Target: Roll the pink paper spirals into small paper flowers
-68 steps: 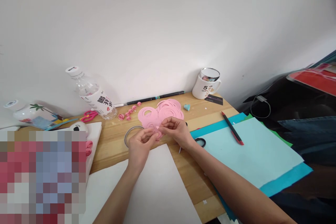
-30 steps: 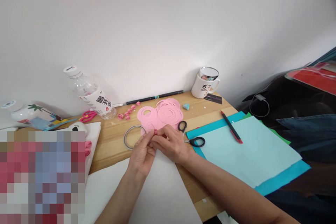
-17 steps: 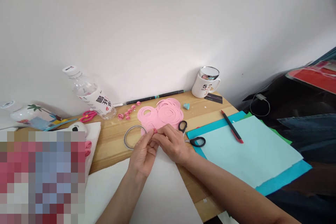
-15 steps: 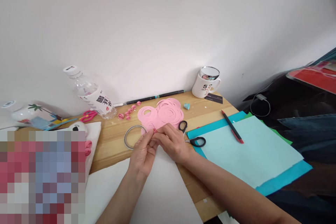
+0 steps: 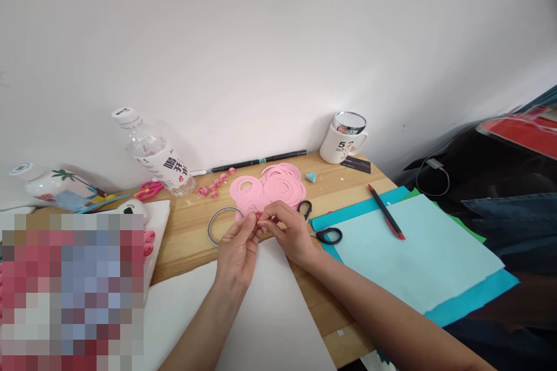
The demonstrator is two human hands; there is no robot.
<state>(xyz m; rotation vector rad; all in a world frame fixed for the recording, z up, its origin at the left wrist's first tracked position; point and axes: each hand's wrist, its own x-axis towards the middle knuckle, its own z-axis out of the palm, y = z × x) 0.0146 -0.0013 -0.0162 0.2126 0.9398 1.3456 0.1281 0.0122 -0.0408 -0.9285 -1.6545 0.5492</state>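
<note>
A small pink rolled paper rose (image 5: 257, 216) is pinched between my fingertips, partly covered by them. My left hand (image 5: 238, 243) grips it from the left, thumb and forefinger together. From the right, my right hand (image 5: 290, 232) has its fingertips closed at the same rose. Just beyond lie pink paper spirals (image 5: 282, 188), cut in rounds and overlapping. Several finished pink paper roses (image 5: 213, 188) sit to their left. Scissors (image 5: 331, 236) with black handles rest beside my right hand, their blades partly hidden. A grey ring-shaped coil (image 5: 213, 225) lies left of the spirals.
White paper (image 5: 270, 301) lies under my forearms. At the right are light blue sheets (image 5: 418, 249) with a red-and-black pen (image 5: 386, 211). A water bottle (image 5: 163, 162), a black pen (image 5: 261, 160), a mug (image 5: 342, 142) and a dark card (image 5: 357, 164) stand or lie along the wall.
My right fingers have shifted slightly around the rose, showing a little more of it. The whole view has moved a touch; the table items stay put.
</note>
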